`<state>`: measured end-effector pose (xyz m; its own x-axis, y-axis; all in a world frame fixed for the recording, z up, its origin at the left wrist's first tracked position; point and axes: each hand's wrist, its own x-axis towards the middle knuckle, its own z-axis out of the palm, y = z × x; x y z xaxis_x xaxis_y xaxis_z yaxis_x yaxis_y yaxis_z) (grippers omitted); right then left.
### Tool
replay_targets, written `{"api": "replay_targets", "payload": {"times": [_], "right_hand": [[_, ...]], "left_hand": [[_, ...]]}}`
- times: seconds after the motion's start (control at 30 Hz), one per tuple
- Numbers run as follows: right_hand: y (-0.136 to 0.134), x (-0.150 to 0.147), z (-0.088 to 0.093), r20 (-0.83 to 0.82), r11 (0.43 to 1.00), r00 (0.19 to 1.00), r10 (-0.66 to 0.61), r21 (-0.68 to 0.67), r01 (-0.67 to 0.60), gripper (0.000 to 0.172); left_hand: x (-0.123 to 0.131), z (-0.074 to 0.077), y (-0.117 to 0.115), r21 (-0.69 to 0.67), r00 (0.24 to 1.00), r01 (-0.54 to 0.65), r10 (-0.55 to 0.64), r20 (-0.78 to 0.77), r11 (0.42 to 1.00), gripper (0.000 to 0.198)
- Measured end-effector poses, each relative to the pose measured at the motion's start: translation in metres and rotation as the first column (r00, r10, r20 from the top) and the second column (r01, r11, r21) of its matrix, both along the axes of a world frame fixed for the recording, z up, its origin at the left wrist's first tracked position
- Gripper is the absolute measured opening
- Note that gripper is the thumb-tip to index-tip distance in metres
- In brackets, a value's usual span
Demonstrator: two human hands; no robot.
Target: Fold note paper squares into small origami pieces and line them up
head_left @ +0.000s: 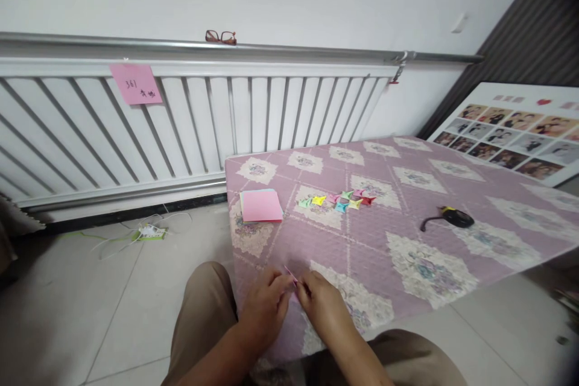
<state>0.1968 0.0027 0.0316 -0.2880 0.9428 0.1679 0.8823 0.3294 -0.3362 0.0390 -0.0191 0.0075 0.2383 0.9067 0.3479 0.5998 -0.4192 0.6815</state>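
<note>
Near the front edge of the cloth-covered table, my left hand (266, 301) and my right hand (322, 298) meet, both with curled fingers. Between their fingertips they pinch a small piece of pink folded paper (292, 275), mostly hidden by the fingers. Beyond my left hand lies a stack of square paper (261, 205) with a pink sheet on top. To its right sit several small folded paper pieces (341, 207) in green, yellow, pink, blue and red, close together in a loose row.
A purple patterned cloth (371, 235) covers the table. On its right side lies a black tape measure (456, 217) with a strap. Behind stands a white radiator (253, 108), with glasses (221, 37) on the pipe above. A power strip (151, 232) with cables lies on the floor at left.
</note>
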Motion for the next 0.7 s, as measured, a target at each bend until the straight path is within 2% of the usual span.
{"api": "replay_targets", "payload": {"times": [0.27, 0.4, 0.57, 0.7], "right_hand": [[-0.009, -0.005, 0.008, -0.091, 0.998, 0.996, -0.025, -0.058, 0.020, 0.020], [-0.010, -0.005, 0.012, -0.197, 0.995, 0.980, -0.033, -0.096, 0.015, 0.019], [-0.011, -0.003, 0.017, -0.362, 0.972, 0.929, -0.080, -0.235, -0.008, 0.023], [-0.011, 0.000, 0.019, -0.411, 0.957, 0.905, -0.106, -0.289, -0.019, 0.020]], "left_hand": [[0.001, 0.012, 0.005, 0.018, 0.961, 0.043, -0.036, -0.273, 0.999, 0.014], [-0.002, 0.019, 0.006, 0.010, 0.941, 0.095, -0.086, -0.326, 0.995, 0.012], [-0.006, 0.025, 0.008, 0.051, 0.925, 0.118, -0.091, -0.369, 0.992, 0.008], [-0.009, 0.030, 0.011, 0.074, 0.903, 0.186, -0.140, -0.406, 0.980, 0.008]]}}
